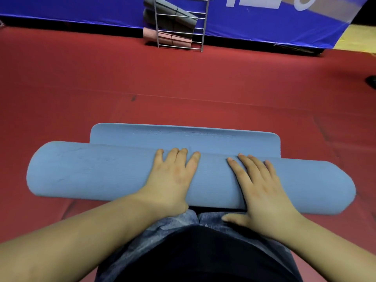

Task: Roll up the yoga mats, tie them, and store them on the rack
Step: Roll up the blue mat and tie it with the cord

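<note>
I log a red floor (61, 88) with a blue banner (264, 15) along its far edge, then the blue yoga mat (91, 174), nearly all rolled, its short unrolled flap lying flat beyond the roll. My left hand (173, 178) and right hand (262, 188) press side by side on top of the roll, fingers straight, gripping nothing. Far off, the wire rack (181, 23) holds grey rolled mats (173, 15) and a pink rolled mat (168, 38).
</note>
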`<state>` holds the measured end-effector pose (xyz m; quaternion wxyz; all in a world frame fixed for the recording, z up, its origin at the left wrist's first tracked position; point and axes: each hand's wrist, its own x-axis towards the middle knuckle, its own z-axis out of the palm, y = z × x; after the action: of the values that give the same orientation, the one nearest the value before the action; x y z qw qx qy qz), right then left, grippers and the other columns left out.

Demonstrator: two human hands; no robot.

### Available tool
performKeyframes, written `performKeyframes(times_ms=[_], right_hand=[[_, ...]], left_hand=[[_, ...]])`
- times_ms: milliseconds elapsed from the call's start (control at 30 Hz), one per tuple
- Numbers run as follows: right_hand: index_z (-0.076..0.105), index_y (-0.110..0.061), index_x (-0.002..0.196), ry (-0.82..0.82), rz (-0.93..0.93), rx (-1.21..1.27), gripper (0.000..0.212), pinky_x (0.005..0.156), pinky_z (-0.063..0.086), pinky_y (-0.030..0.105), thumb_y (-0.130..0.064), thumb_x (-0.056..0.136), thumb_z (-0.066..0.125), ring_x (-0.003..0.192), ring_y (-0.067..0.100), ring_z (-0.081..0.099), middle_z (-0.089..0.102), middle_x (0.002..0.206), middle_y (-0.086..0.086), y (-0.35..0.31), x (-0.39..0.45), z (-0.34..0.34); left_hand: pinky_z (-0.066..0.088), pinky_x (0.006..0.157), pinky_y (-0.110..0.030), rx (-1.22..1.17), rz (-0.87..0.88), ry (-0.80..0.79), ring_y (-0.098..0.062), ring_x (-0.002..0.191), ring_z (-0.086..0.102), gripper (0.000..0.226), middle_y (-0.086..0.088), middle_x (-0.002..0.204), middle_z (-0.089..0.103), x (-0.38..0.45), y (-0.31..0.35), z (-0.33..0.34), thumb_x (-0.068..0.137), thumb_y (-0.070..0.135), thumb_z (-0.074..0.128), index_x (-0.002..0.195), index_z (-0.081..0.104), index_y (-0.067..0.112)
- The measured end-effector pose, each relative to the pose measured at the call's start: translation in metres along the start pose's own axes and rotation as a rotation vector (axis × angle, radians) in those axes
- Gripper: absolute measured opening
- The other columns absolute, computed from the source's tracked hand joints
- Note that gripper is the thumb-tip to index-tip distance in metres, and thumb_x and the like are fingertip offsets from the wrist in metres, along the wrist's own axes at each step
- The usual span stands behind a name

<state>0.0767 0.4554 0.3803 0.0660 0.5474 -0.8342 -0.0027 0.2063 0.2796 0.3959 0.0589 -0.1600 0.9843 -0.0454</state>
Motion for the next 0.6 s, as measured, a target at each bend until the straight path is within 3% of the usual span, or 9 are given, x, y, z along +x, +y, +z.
performKeyframes(times_ms=[133, 233, 333, 400, 467, 533, 600], right_hand=[[0.043, -0.011, 0.134, -0.064, 0.016, 0.012, 0.117, 0.097, 0.033, 0.053, -0.079, 0.041, 0.061, 0.111, 0.037, 0.054, 0.056, 0.124, 0.018, 0.003, 0.024, 0.001], [0.045, -0.013, 0.135, -0.140, 0.015, 0.075, 0.115, 0.095, 0.041, 0.050, -0.083, 0.044, 0.045, 0.111, 0.033, 0.056, 0.056, 0.124, 0.012, 0.012, 0.043, -0.005], [0.020, -0.024, 0.150, -0.283, 0.007, 0.098, 0.125, 0.111, 0.020, 0.041, -0.088, 0.046, 0.042, 0.133, 0.022, 0.034, 0.036, 0.145, 0.001, 0.020, 0.059, -0.016], [0.006, -0.026, 0.152, -0.333, 0.012, 0.088, 0.124, 0.116, 0.006, 0.044, -0.085, 0.056, 0.056, 0.141, 0.019, 0.020, 0.024, 0.152, 0.002, 0.021, 0.063, -0.023], [0.005, -0.025, 0.152, -0.284, 0.022, 0.047, 0.114, 0.116, 0.001, 0.051, -0.076, 0.066, 0.059, 0.143, 0.021, 0.018, 0.020, 0.154, 0.005, 0.016, 0.062, -0.022], [0.024, -0.017, 0.149, -0.161, 0.007, 0.014, 0.107, 0.111, 0.018, 0.058, -0.078, 0.066, 0.054, 0.135, 0.031, 0.037, 0.036, 0.147, 0.014, 0.007, 0.057, -0.014], [0.042, -0.011, 0.138, -0.179, 0.018, 0.014, 0.112, 0.095, 0.041, 0.060, -0.083, 0.053, 0.053, 0.113, 0.038, 0.057, 0.055, 0.128, 0.020, 0.003, 0.056, -0.004]], left_hand=[[0.016, 0.111, -0.048, -0.009, -0.006, -0.082, -0.025, 0.134, 0.023, 0.119, -0.008, 0.144, 0.023, 0.018, -0.008, -0.010, 0.061, 0.055, 0.075, 0.148, 0.003, 0.017], [0.008, 0.115, -0.048, 0.007, -0.010, -0.109, -0.027, 0.138, 0.016, 0.116, -0.011, 0.145, 0.016, 0.025, -0.008, -0.018, 0.065, 0.053, 0.075, 0.148, 0.003, 0.014], [0.010, 0.114, -0.045, 0.036, 0.025, -0.071, -0.030, 0.136, 0.014, 0.110, -0.013, 0.145, 0.013, 0.024, 0.000, -0.014, 0.073, 0.052, 0.069, 0.148, 0.000, 0.011], [0.012, 0.114, -0.044, 0.034, 0.021, -0.071, -0.030, 0.137, 0.014, 0.113, -0.013, 0.146, 0.012, 0.027, 0.000, -0.012, 0.072, 0.056, 0.069, 0.148, -0.001, 0.011], [0.014, 0.113, -0.042, 0.002, 0.022, -0.080, -0.029, 0.136, 0.016, 0.114, -0.012, 0.145, 0.015, 0.036, -0.006, -0.011, 0.070, 0.058, 0.070, 0.148, 0.001, 0.013], [0.015, 0.112, -0.042, -0.032, 0.034, -0.116, -0.028, 0.135, 0.017, 0.114, -0.011, 0.144, 0.017, 0.043, -0.012, -0.014, 0.069, 0.059, 0.071, 0.148, 0.002, 0.014], [0.015, 0.113, -0.042, -0.048, 0.035, -0.149, -0.028, 0.136, 0.018, 0.114, -0.010, 0.145, 0.018, 0.050, -0.015, -0.016, 0.069, 0.058, 0.070, 0.149, 0.002, 0.015]])
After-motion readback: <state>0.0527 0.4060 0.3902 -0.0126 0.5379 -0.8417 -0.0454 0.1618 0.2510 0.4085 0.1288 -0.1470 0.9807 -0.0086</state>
